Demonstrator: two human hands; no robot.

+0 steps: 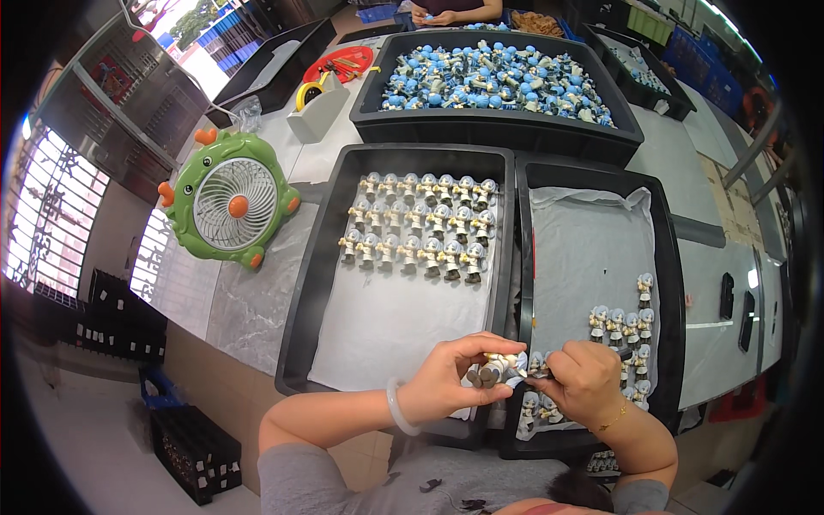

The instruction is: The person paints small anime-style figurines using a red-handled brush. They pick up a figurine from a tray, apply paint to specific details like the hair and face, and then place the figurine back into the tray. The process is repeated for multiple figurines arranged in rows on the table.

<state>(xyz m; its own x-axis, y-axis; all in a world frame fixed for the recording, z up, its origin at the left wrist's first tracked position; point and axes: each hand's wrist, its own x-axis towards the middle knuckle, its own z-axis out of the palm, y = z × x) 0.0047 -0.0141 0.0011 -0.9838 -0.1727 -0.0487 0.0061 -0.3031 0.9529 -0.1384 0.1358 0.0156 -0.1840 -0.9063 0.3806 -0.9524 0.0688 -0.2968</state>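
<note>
My left hand [448, 374] is closed around a small figurine [496, 369] with pale hair, a white body and dark feet, tipped so its feet face me. Close beside it, my right hand [587, 378] is closed on a slim tool with a dark handle [625, 353]; its thin tip meets the figurine's head end, and its exact kind is hidden by my fingers. Both hands are over the near part of two black trays. Like figurines [631, 324] stand in the right tray [673, 283], some partly covered by my right hand.
Rows of figurines [421, 225] fill the far part of the left tray [311, 300]. Behind is a large black bin [498, 129] of blue-headed figures. A green fan [236, 204], tape dispenser [316, 112] and red plate [356, 57] stand leftward. Another person's hands [436, 17] are at the far side.
</note>
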